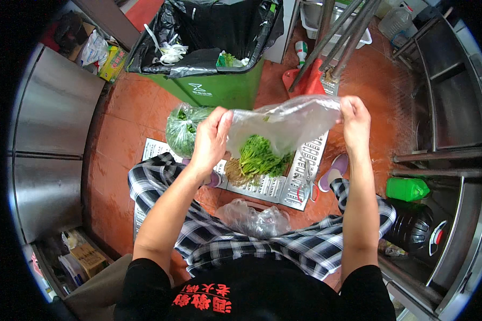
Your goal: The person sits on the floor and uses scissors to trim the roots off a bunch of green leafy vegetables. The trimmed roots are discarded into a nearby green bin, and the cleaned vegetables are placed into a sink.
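Stretched between my two raised hands is a clear plastic bag (300, 120). My left hand (211, 136) is closed on its left edge, and my right hand (355, 120) pinches its upper right corner. Below and partly behind the bag, a bunch of leafy green herbs (262, 155) with brownish roots lies on a metal drain grate (265, 187). A full clear bag of greens (185, 128) sits to the left, beyond my left wrist. Between my knees rests a crumpled clear plastic bag (254, 218). Red-handled scissors (307, 191) lie on the grate, right of the herbs.
A green bin (214, 88) lined with black plastic stands ahead, scraps on its rim. Metal poles (337, 40) lean above a red object (308, 80) at far right. Steel cabinets (53, 117) line the left; shelving at right holds a large dark-filled bottle (412, 224) and green jug (407, 189).
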A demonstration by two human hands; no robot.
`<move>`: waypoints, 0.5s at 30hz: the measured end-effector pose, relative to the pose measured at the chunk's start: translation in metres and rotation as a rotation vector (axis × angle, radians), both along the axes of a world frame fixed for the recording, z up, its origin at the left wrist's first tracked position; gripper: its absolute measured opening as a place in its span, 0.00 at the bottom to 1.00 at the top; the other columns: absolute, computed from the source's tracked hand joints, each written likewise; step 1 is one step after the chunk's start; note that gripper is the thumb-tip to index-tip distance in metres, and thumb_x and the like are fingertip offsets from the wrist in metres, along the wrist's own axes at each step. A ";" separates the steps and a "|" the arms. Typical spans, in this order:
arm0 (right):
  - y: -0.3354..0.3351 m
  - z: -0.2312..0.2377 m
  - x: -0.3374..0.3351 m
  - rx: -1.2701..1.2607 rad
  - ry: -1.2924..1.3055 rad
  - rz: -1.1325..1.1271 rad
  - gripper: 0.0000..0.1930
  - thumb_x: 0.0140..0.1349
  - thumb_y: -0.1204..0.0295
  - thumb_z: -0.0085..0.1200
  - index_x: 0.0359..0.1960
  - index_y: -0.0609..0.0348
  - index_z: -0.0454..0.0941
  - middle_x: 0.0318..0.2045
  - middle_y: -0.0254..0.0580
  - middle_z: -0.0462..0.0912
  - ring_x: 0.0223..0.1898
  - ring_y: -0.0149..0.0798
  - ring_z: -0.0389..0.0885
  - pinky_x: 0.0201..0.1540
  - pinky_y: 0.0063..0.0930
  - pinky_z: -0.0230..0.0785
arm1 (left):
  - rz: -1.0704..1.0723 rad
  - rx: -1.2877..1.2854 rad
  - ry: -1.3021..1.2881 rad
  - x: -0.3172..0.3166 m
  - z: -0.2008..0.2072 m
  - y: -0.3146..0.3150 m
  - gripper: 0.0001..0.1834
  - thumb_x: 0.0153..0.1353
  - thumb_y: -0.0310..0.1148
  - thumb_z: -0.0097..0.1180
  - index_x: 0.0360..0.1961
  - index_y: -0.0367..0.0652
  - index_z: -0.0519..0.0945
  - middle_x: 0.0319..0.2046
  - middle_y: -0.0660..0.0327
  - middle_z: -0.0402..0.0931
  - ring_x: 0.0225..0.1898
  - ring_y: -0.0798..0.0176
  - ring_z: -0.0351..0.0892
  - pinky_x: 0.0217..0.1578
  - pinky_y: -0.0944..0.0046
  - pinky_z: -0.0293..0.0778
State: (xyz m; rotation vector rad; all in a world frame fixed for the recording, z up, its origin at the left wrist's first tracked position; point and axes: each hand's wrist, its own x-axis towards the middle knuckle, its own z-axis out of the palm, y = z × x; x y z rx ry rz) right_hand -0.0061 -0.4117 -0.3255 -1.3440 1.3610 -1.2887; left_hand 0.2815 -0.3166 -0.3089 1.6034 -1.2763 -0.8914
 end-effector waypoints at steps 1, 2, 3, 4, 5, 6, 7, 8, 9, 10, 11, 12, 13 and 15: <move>0.001 0.010 0.005 0.057 0.133 0.139 0.06 0.63 0.71 0.50 0.30 0.60 0.75 0.23 0.30 0.75 0.25 0.23 0.70 0.29 0.19 0.65 | -0.077 -0.076 -0.057 0.003 0.008 0.001 0.14 0.67 0.35 0.46 0.26 0.36 0.69 0.18 0.66 0.62 0.24 0.72 0.61 0.26 0.68 0.64; 0.001 0.020 0.009 0.113 0.269 0.275 0.07 0.63 0.71 0.50 0.30 0.61 0.75 0.23 0.31 0.75 0.26 0.24 0.71 0.30 0.20 0.65 | -0.162 -0.141 -0.066 0.005 0.013 0.000 0.13 0.63 0.35 0.53 0.29 0.34 0.70 0.27 0.62 0.67 0.28 0.70 0.65 0.30 0.68 0.66; 0.004 0.029 0.018 0.034 0.376 0.380 0.08 0.61 0.70 0.50 0.30 0.62 0.75 0.24 0.36 0.76 0.28 0.29 0.73 0.33 0.25 0.67 | -0.185 -0.249 -0.154 0.001 0.022 0.004 0.14 0.58 0.35 0.58 0.34 0.35 0.70 0.33 0.59 0.67 0.31 0.67 0.66 0.33 0.67 0.68; 0.011 0.052 0.027 -0.074 0.452 0.460 0.08 0.61 0.70 0.51 0.30 0.63 0.74 0.24 0.33 0.74 0.28 0.27 0.70 0.34 0.23 0.65 | -0.210 -0.367 -0.231 -0.009 0.031 0.001 0.19 0.54 0.36 0.63 0.39 0.35 0.70 0.38 0.57 0.68 0.34 0.65 0.68 0.36 0.67 0.69; 0.020 0.079 0.039 -0.177 0.519 0.546 0.08 0.61 0.70 0.51 0.29 0.63 0.73 0.25 0.31 0.73 0.28 0.25 0.67 0.34 0.21 0.63 | -0.223 -0.401 -0.222 -0.018 0.045 0.000 0.23 0.51 0.36 0.65 0.42 0.36 0.68 0.40 0.55 0.68 0.36 0.64 0.69 0.38 0.66 0.70; 0.023 0.095 0.049 -0.308 0.515 0.644 0.08 0.61 0.70 0.51 0.29 0.63 0.73 0.25 0.31 0.72 0.30 0.25 0.67 0.35 0.21 0.63 | -0.237 -0.423 -0.216 -0.027 0.061 0.002 0.28 0.48 0.36 0.67 0.46 0.36 0.67 0.42 0.54 0.68 0.38 0.63 0.70 0.40 0.66 0.71; 0.025 0.112 0.061 -0.438 0.511 0.739 0.07 0.60 0.70 0.51 0.29 0.62 0.73 0.25 0.31 0.72 0.31 0.25 0.67 0.36 0.21 0.63 | -0.254 -0.446 -0.206 -0.033 0.070 0.002 0.33 0.45 0.36 0.69 0.49 0.37 0.65 0.44 0.53 0.68 0.40 0.62 0.71 0.42 0.66 0.71; 0.035 0.135 0.079 -0.374 0.400 0.818 0.10 0.57 0.67 0.50 0.31 0.63 0.72 0.27 0.44 0.76 0.31 0.38 0.74 0.38 0.32 0.67 | -0.236 -0.522 -0.304 -0.033 0.069 -0.004 0.37 0.44 0.34 0.69 0.53 0.40 0.62 0.43 0.52 0.69 0.43 0.60 0.73 0.45 0.64 0.73; 0.044 0.154 0.094 -0.308 0.373 0.869 0.10 0.57 0.67 0.50 0.30 0.63 0.73 0.26 0.44 0.76 0.30 0.37 0.74 0.37 0.32 0.67 | -0.241 -0.509 -0.255 -0.033 0.075 -0.007 0.36 0.45 0.32 0.68 0.54 0.40 0.62 0.43 0.53 0.70 0.44 0.61 0.73 0.45 0.64 0.73; 0.044 0.161 0.104 -0.405 0.343 0.923 0.07 0.59 0.71 0.50 0.34 0.63 0.73 0.26 0.37 0.74 0.32 0.29 0.72 0.38 0.24 0.66 | -0.251 -0.504 -0.199 -0.037 0.082 -0.012 0.35 0.46 0.29 0.66 0.54 0.40 0.62 0.42 0.55 0.70 0.44 0.62 0.74 0.45 0.65 0.73; 0.049 0.171 0.110 -0.519 0.407 0.878 0.08 0.59 0.71 0.51 0.36 0.62 0.73 0.28 0.39 0.75 0.33 0.31 0.73 0.40 0.25 0.66 | -0.241 -0.686 -0.049 -0.040 0.077 -0.025 0.30 0.49 0.24 0.61 0.54 0.40 0.63 0.42 0.57 0.72 0.42 0.65 0.74 0.44 0.67 0.72; 0.053 0.178 0.113 -0.632 0.470 0.832 0.09 0.58 0.71 0.52 0.37 0.62 0.73 0.30 0.41 0.76 0.35 0.33 0.75 0.41 0.26 0.67 | -0.169 -0.765 0.010 -0.040 0.081 -0.032 0.23 0.51 0.20 0.57 0.49 0.40 0.68 0.39 0.59 0.74 0.41 0.68 0.74 0.42 0.69 0.72; 0.056 0.179 0.112 -0.747 0.439 0.737 0.10 0.58 0.71 0.53 0.39 0.61 0.74 0.33 0.43 0.76 0.37 0.36 0.76 0.43 0.27 0.67 | -0.155 -0.687 -0.018 -0.037 0.090 -0.031 0.19 0.52 0.19 0.55 0.46 0.39 0.70 0.37 0.60 0.75 0.40 0.69 0.74 0.41 0.69 0.72; 0.067 0.187 0.107 -0.921 0.428 0.545 0.14 0.56 0.72 0.54 0.45 0.58 0.74 0.41 0.45 0.77 0.43 0.41 0.77 0.47 0.30 0.67 | -0.079 -0.628 0.172 -0.030 0.116 -0.031 0.11 0.52 0.17 0.53 0.38 0.38 0.77 0.32 0.63 0.78 0.37 0.70 0.75 0.39 0.70 0.72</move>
